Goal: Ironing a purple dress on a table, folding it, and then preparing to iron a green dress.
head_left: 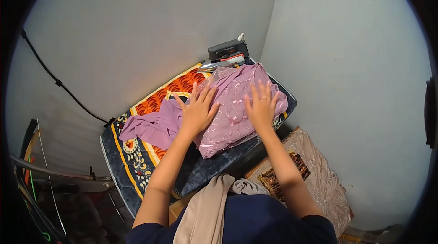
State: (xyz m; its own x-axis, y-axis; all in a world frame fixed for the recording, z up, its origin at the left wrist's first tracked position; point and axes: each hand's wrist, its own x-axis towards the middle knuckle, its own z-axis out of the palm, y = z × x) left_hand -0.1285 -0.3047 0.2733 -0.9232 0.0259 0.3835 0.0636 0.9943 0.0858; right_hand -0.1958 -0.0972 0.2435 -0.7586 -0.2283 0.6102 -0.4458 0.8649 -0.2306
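A pinkish-purple garment point(230, 118) with shiny embroidered sheer fabric lies spread over a patterned blanket point(121, 153). Its plain purple part point(155, 125) bunches toward the left. My left hand point(198, 108) rests on the garment near its middle, fingers spread. Flat on the embroidered part, my right hand point(262, 107) also has its fingers apart, and a ring shows on one of them. Neither hand grips anything. Just beyond the fabric, at the far edge of the blanket, a dark grey clothes iron point(228, 50) sits with its metal plate down.
Grey walls meet in a corner behind the blanket-covered surface. A black cable point(59, 83) runs along the left wall. Hangers and a metal bar point(64, 172) stand at the lower left. To the right, a beige embroidered cloth point(315, 166) lies lower, beside a brown patterned cloth point(299, 165).
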